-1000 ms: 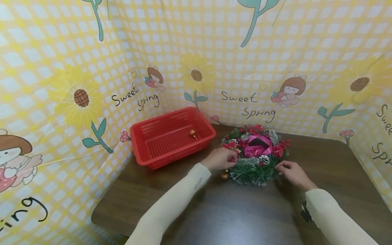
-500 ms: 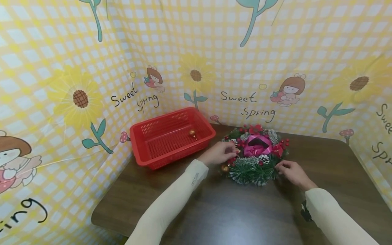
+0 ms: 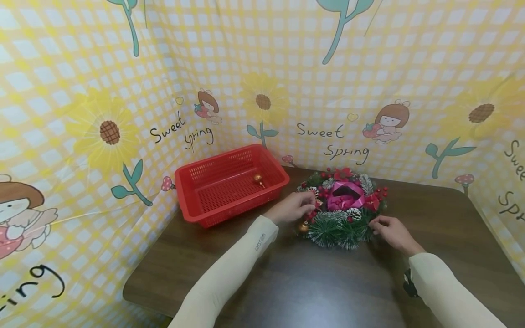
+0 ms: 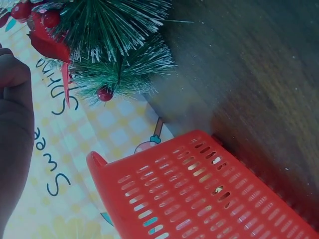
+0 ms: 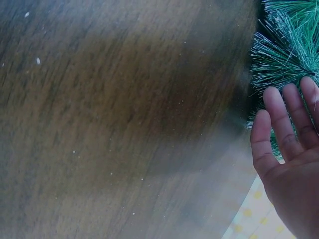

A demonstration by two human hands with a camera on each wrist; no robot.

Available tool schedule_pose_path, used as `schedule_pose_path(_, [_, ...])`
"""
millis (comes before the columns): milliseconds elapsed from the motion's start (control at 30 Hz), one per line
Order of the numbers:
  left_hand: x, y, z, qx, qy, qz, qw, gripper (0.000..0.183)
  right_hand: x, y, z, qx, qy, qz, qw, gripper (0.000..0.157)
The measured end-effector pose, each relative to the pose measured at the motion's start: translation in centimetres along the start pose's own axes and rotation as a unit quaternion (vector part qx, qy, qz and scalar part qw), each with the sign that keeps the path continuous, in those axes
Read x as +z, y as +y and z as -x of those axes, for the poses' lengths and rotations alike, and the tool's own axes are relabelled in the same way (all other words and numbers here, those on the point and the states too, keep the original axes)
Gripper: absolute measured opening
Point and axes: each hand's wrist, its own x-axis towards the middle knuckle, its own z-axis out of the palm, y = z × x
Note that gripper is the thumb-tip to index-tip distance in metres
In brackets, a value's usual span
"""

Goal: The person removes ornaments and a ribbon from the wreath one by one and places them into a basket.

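Note:
A green wreath [image 3: 338,230] with frosted sprigs, red berries, red flowers, pinecones and a pink ribbon [image 3: 348,200] lies on the table. My left hand [image 3: 293,206] is at its left side, fingertips pinched over a red flower. Just below that hand is a gold bauble [image 3: 303,226], at the wreath's edge; its string is hidden. The left wrist view shows only part of the left hand [image 4: 14,84], a finger bent. With thumb and index finger, my right hand [image 3: 394,233] pinches the wreath's front right edge. In the right wrist view, its other fingers [image 5: 281,122] extend loosely beside the greenery.
A red plastic basket [image 3: 231,212] with slotted sides stands left of the wreath and holds another gold bauble [image 3: 257,177]. Brown wood-look tabletop [image 3: 320,282] lies in front. A checked yellow cloth [image 3: 229,54] hangs behind and at the sides.
My left hand has moved up and slightly left over the red flower. The gold bauble beneath it has risen closer to the wreath. The right hand has stayed in place.

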Motion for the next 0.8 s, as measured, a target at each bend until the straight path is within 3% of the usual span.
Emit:
schedule_pose_path(267, [-0.2, 0.7, 0.1, 0.001, 0.007, -0.015, 0.9999, 0.004, 0.0, -0.1, 0.0, 0.001, 0.004, 0.002, 1.0, 0.033])
schedule_pose_path(533, [-1.3, 1.4, 0.5, -0.013, 0.021, 0.012, 0.9996, 0.005, 0.0, -0.1, 0.0, -0.003, 0.004, 0.001, 1.0, 0.032])
schedule_pose_path(667, [-2.3, 1.4, 0.8, -0.025, 0.044, 0.022, 0.9985, 0.007, 0.0, 0.0, 0.0, -0.004, 0.005, 0.001, 1.0, 0.032])
schedule_pose_path(800, [-4.1, 1.5, 1.2, -0.036, 0.092, 0.011, 0.9951, 0.007, 0.1, 0.0, 0.0, -0.01, 0.006, 0.003, 1.0, 0.031])
